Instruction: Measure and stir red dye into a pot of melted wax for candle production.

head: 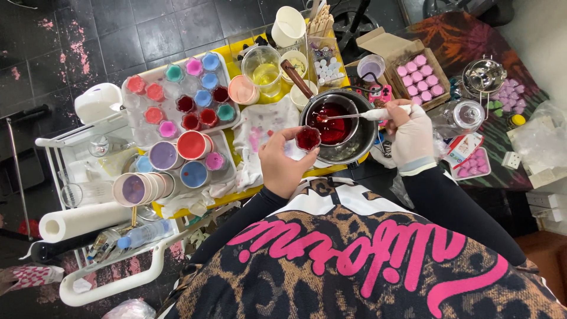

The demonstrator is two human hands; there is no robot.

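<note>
My left hand (282,165) holds a small clear cup of dark red liquid (308,138) at the near rim of a metal pot (348,140). Inside the pot sits a smaller pan of deep red liquid (331,121) with a brown wooden handle (296,77). My right hand (410,137), in a white glove, grips the white handle of a spoon (354,116) whose bowl reaches over the red liquid.
A white tray (142,94) of small cups with red, pink, blue and teal fillings lies at left, with larger tubs (192,145) nearer. A measuring cup of yellow liquid (264,68), a box of pink moulded pieces (420,74), a paper towel roll (82,220) and a stained cloth (260,127) surround the pot.
</note>
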